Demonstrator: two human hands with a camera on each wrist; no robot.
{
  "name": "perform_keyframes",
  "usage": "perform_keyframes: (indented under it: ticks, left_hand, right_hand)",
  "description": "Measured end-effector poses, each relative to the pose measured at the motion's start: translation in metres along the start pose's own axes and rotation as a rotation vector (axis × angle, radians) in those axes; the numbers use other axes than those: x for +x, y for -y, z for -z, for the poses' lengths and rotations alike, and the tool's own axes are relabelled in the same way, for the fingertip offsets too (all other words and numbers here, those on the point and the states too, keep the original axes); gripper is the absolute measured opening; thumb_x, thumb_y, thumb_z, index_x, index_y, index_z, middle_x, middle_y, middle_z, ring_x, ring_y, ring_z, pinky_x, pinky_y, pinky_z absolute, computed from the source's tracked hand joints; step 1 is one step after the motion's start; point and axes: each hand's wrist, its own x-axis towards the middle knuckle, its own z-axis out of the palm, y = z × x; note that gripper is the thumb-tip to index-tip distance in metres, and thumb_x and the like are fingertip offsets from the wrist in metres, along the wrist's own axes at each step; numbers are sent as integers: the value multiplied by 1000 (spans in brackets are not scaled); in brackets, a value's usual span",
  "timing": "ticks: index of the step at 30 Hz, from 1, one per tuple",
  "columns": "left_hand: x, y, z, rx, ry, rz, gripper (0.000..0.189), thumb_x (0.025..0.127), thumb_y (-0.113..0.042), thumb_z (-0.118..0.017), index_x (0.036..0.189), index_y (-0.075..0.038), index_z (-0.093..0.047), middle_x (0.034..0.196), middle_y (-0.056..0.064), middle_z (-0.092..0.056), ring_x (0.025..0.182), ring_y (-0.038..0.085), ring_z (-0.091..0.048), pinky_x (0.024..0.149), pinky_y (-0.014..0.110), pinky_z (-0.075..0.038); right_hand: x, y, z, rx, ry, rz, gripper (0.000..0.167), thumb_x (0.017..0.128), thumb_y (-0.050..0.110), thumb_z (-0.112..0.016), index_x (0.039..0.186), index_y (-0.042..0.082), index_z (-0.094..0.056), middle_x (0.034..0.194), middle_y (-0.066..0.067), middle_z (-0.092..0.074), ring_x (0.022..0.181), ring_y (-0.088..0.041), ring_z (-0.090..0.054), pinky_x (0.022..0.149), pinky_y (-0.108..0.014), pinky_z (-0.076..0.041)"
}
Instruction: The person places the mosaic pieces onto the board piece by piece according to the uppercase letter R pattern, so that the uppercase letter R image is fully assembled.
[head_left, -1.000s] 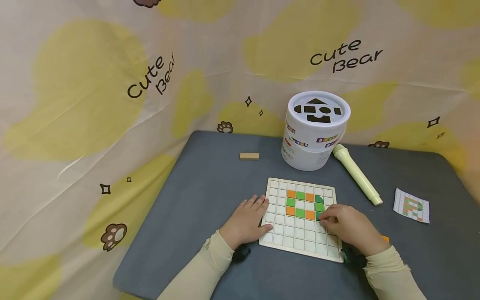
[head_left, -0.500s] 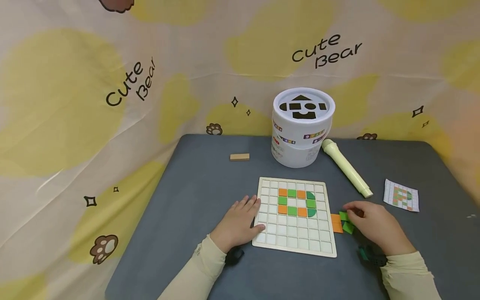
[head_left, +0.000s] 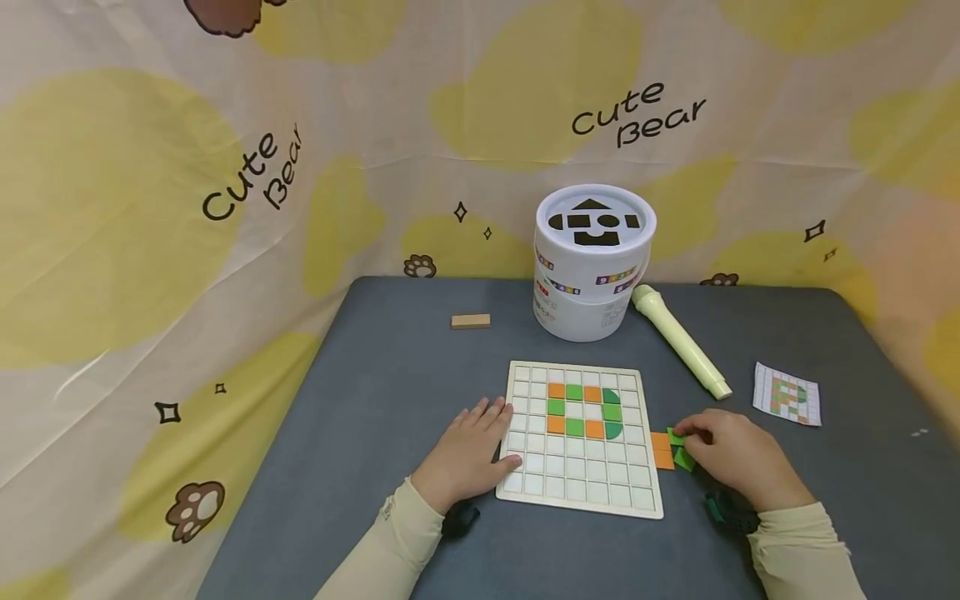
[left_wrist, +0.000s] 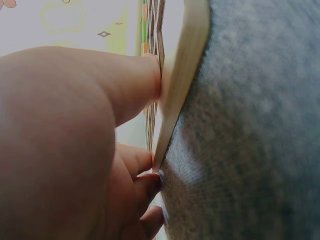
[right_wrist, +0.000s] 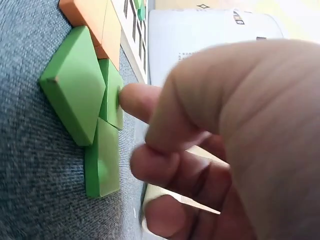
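A white grid board (head_left: pixel 577 492) lies on the table, bearing a ring of orange, light green and dark green tiles; the two dark green ones (head_left: pixel 613 430) have a rounded side. My left hand (head_left: pixel 467 454) rests at the board's left edge, thumb on its face (left_wrist: pixel 135 82) and the other fingers spread along the side. Beyond the right edge, my right hand (head_left: pixel 738 454) is over loose green square tiles (head_left: pixel 683 460). One fingertip touches a flat green tile (right_wrist: pixel 114 92), while the thumb and remaining fingers are bent and apart from it. Orange tiles (head_left: pixel 662 451) lie between those and the board.
Behind the board stands a white bucket (head_left: pixel 588 312) with shaped holes in its lid. To its right lie a pale yellow marker-like stick (head_left: pixel 682 343) and a small printed pattern card (head_left: pixel 786 396). A wooden block (head_left: pixel 470 322) is at the back left.
My right hand has let go of the lower dark green tile on the board and moved right to the loose green tiles. My left hand stays at the board's edge. The head view has shifted.
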Motion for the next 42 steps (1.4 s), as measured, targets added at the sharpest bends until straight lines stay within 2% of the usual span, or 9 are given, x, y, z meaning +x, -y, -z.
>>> perform_keyframes:
  ticks: [6, 14, 23, 33, 38, 42]
  left_hand:
    - [1, -1, -1, 24, 2, 2, 82, 107, -55, -57, 169, -8, -31, 175, 8, -25, 161, 31, -21, 127, 53, -23]
    - [-2, -3, 1, 57, 7, 13, 82, 107, -55, -57, 169, -8, -31, 175, 8, -25, 161, 31, -22, 128, 52, -23]
    - [-3, -4, 4, 52, -2, 6, 81, 107, -53, -59, 168, -6, -33, 174, 10, -28, 160, 33, -25, 127, 53, -25]
    - [0, -2, 0, 61, -8, 7, 82, 107, -54, -58, 168, -7, -32, 174, 9, -28, 160, 32, -24, 127, 53, -24]
    - [0, -3, 1, 60, -3, 11, 82, 107, -55, -58, 169, -7, -32, 174, 9, -27, 160, 32, -24, 127, 53, -24]
    - [0, -3, 2, 63, -2, 12, 82, 107, -55, -58, 169, -7, -32, 174, 9, -27, 160, 32, -24, 127, 53, -24]
  right_hand:
    - [-3, -3, 5, -5, -55, -38, 19, 97, 14, -66, 105, 14, -83, 106, -8, -75, 84, -22, -61, 68, -41, -49]
    - [-2, -4, 6, 8, -28, 42, 18, 100, 17, -69, 107, 17, -85, 109, -6, -76, 95, -27, -67, 79, -52, -56]
    - [-3, -6, 6, 18, -49, 52, 20, 97, 11, -68, 106, 17, -85, 109, -5, -75, 88, -20, -61, 72, -42, -51]
    - [-3, -6, 6, 23, -68, 58, 23, 95, 8, -65, 108, 13, -83, 107, -5, -74, 85, -20, -59, 69, -39, -49]
    - [-3, -6, 8, 15, -60, 39, 21, 92, 10, -69, 109, 11, -82, 102, -4, -71, 80, -19, -55, 65, -37, -44]
    - [-3, -8, 9, -5, -40, 28, 21, 87, 10, -75, 107, 9, -81, 97, -2, -68, 80, -19, -55, 65, -37, -45]
